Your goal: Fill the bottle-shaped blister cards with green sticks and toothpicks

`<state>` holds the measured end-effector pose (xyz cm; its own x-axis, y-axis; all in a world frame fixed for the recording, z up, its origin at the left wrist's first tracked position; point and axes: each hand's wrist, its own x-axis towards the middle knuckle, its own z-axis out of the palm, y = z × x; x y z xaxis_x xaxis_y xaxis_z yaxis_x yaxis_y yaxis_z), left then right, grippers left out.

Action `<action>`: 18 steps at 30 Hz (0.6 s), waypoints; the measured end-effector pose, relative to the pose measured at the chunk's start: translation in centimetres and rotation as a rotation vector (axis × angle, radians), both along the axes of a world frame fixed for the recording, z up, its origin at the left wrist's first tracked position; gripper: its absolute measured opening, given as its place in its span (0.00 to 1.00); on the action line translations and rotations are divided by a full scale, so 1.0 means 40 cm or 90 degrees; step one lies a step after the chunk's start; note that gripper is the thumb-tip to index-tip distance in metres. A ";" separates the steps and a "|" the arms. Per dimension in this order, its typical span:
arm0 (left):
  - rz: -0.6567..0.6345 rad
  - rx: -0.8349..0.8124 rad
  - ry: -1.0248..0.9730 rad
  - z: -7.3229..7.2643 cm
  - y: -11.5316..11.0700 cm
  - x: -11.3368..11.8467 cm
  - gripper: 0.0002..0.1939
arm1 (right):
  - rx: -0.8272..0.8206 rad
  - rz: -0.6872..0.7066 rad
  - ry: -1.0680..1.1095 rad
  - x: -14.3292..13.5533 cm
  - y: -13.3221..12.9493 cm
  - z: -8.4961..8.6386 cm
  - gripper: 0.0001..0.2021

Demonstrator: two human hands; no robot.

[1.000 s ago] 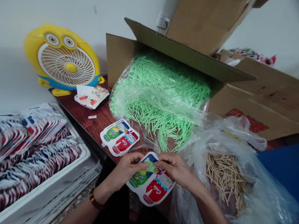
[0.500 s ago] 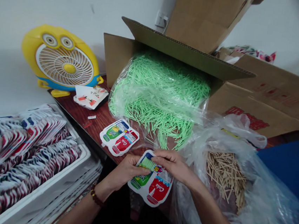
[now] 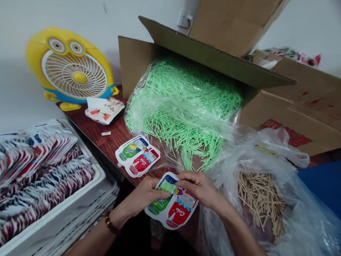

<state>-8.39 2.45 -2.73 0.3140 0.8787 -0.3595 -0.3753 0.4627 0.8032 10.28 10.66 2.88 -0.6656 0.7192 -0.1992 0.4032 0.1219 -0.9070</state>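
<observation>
My left hand (image 3: 147, 194) pinches the left edge of a printed pack (image 3: 177, 213) showing a green Sprite can and a red Cola can. Pale green sticks show in the pack's upper left part, under my left thumb. My right hand (image 3: 196, 187) has its fingers closed at the pack's top edge. Another such pack (image 3: 137, 156) lies on the dark red table (image 3: 108, 150), just beyond my hands. Behind it, many thin green sticks (image 3: 184, 113) spill from a clear bag in an open cardboard box (image 3: 207, 55).
On the left, a white crate (image 3: 93, 177) holds rows of packs. A yellow fan (image 3: 73, 68) and a small white box (image 3: 104, 110) stand at the back left. To the right, a clear plastic bag (image 3: 304, 213) holds tan sticks (image 3: 261, 201).
The held pack has tilted slightly, its lower edge now higher. Both hands keep their hold on it. The view has shifted a little.
</observation>
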 end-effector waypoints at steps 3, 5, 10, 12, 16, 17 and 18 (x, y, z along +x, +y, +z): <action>-0.003 -0.007 -0.010 0.001 -0.001 0.002 0.14 | -0.015 0.000 -0.001 0.002 -0.003 -0.015 0.09; -0.013 -0.010 -0.025 0.007 0.002 0.005 0.15 | 0.007 -0.021 0.015 -0.002 -0.009 -0.018 0.08; 0.004 0.022 -0.041 0.024 0.011 0.014 0.14 | 0.022 -0.041 0.073 -0.008 -0.024 -0.010 0.05; 0.027 0.028 -0.028 0.029 0.012 0.014 0.13 | -0.015 -0.069 0.104 0.002 -0.026 -0.013 0.08; 0.030 0.053 0.038 0.035 0.008 0.013 0.14 | -0.033 -0.070 0.042 0.028 -0.032 -0.032 0.04; 0.030 0.072 0.058 0.035 0.007 0.015 0.15 | -0.023 -0.068 0.026 0.029 -0.035 -0.036 0.04; 0.034 0.093 0.079 0.035 0.006 0.017 0.17 | -0.010 -0.069 0.020 0.028 -0.040 -0.037 0.05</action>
